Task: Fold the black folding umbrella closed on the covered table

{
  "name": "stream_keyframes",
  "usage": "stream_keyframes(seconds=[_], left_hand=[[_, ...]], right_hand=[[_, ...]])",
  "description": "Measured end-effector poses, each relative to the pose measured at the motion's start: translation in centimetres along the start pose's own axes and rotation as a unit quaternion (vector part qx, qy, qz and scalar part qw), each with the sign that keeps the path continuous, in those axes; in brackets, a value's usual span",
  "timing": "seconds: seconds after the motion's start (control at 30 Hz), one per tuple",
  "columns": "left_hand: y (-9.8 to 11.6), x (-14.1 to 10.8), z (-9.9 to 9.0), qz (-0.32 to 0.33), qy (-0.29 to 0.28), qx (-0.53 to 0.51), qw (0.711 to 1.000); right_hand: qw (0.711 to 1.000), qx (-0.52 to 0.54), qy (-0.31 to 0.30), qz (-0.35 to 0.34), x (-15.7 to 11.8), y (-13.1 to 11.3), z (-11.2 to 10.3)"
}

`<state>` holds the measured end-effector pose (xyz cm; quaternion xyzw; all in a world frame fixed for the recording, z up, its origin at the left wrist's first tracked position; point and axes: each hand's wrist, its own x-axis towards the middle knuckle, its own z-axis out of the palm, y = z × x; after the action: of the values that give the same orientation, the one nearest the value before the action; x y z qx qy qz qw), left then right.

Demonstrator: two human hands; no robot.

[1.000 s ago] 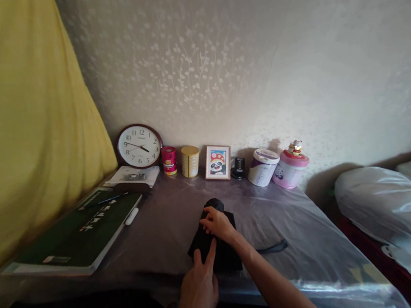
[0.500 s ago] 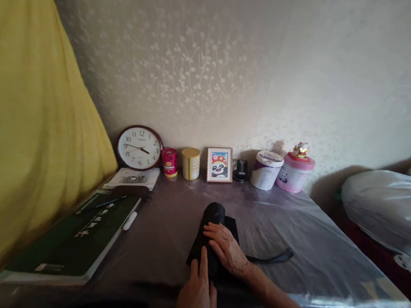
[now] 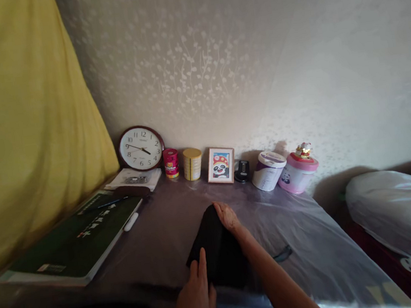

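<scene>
A black cloth item (image 3: pixel 214 247) lies on the plastic-covered table (image 3: pixel 169 223) in front of me. My left hand (image 3: pixel 195 297) presses its near left edge with fingers stretched flat. My right hand (image 3: pixel 227 216) reaches across to the cloth's far end and rests on its top right corner, palm down. A dark strap (image 3: pixel 283 253) trails out to the right of the cloth.
Along the wall stand a round clock (image 3: pixel 140 148), a red tin (image 3: pixel 170 162), a yellow tin (image 3: pixel 192 163), a framed panda picture (image 3: pixel 221 165), a white tub (image 3: pixel 268 171) and a pink tub (image 3: pixel 297 172). A green book (image 3: pixel 77 237) lies left. A plastic-wrapped bundle (image 3: pixel 399 210) lies right. A yellow curtain (image 3: pixel 18 122) hangs left.
My right hand slid from the middle of the black cloth to its far end, and the rolled end now lies flatter. My left hand stayed at the near edge.
</scene>
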<state>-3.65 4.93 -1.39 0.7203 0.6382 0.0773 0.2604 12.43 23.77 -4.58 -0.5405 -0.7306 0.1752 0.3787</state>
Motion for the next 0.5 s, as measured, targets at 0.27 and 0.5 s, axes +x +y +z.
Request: stream_keyframes(seconds=[0.27,0.5], left_hand=[[-0.4,-0.3,0.1,0.023,0.034,-0.02,0.999],[-0.6,-0.3,0.3,0.036,0.058,-0.019,0.997]], right_hand=[[0.977,0.027,0.078,0.199,-5.3,1.7,-5.8],[0.948,0.172,0.011,0.269,-8.3,-1.1,-5.0]])
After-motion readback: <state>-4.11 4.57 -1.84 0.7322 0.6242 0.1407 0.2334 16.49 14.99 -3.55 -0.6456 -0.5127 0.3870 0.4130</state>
